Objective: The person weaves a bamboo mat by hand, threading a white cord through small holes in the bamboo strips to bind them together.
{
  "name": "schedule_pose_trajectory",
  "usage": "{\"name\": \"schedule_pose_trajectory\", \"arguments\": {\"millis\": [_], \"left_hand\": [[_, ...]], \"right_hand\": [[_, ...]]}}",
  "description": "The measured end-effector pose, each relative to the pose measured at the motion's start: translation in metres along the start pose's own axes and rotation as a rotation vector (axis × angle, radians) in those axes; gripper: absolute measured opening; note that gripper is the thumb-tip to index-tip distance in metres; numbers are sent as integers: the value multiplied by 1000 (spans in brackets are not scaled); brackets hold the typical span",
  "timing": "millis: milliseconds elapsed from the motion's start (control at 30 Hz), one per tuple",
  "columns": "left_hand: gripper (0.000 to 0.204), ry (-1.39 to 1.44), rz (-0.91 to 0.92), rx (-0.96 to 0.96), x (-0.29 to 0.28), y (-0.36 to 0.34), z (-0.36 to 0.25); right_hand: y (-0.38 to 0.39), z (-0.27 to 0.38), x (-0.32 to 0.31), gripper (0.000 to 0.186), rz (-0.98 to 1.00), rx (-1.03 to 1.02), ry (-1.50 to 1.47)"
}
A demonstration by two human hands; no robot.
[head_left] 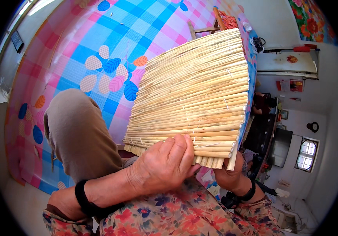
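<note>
A mat of pale yellow stalks (190,90), stitched with short white threads, slants away in front of me. Along its near edge, short ends of other stalks (208,161) stick out crosswise beneath the top layer. My left hand (167,159) is closed over this near edge, knuckles up, the thumb side toward the stalks. Under the near right corner, my right hand (232,173) grips the mat from below; most of its fingers are hidden behind the stalk ends.
A pink and blue checked sheet with leaf prints (133,27) spreads under and beyond the mat. My bent knee (76,129) is at the left. Behind the mat's far edge stands a wooden frame (216,21). A dark phone-like object (17,41) lies on the sill at far left.
</note>
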State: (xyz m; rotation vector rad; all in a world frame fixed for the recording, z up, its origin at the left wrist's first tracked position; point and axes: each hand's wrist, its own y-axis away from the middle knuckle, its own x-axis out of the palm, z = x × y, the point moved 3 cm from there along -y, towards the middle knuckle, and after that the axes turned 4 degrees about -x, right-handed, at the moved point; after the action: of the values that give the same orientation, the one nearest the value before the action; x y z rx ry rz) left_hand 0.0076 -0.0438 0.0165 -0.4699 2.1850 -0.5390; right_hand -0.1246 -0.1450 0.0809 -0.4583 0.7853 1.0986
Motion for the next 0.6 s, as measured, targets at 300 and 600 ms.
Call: {"name": "schedule_pose_trajectory", "arguments": {"millis": [300, 600], "left_hand": [[37, -33, -36, -13, -2, -2, 1], [44, -76, 35, -11, 0, 2, -1]], "right_hand": [[8, -4, -7, 21, 103, 90, -31], [28, -8, -11, 17, 106, 270, -247]]}}
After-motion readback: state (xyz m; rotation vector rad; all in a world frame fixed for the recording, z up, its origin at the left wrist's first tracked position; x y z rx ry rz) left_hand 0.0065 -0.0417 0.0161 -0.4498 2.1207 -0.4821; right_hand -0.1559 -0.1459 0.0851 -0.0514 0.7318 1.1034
